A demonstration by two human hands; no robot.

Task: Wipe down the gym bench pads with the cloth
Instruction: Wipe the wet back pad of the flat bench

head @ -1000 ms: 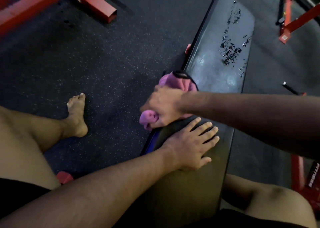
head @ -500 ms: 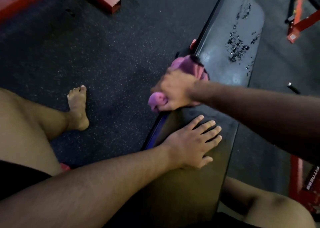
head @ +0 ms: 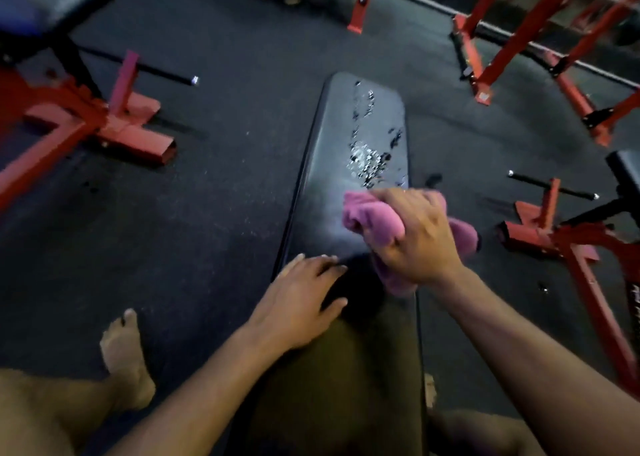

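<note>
A long black bench pad point(head: 332, 150) stretches away from me, its far half flaked and cracked. A bunched pink cloth point(head: 372, 215) lies on the pad's near right part. My right hand point(head: 415, 237) grips the cloth, fingers curled over it. My left hand point(head: 301, 303) rests flat with fingers spread on the nearer seat pad point(head: 363, 386), just left of the cloth. I sit astride the bench with bare feet on the floor.
Red steel frames stand around: a bench base point(head: 104, 126) at the left, racks point(head: 519, 33) at the back right, another base point(head: 568, 241) close on the right. Thin black bars point(head: 554, 187) stick out near the floor. Dark rubber flooring point(head: 207, 213) surrounds the bench.
My right hand has swept the pink cloth from the pad's left edge across to its right side. The view has lifted and swung, showing more of the room. My left hand stayed planted.
</note>
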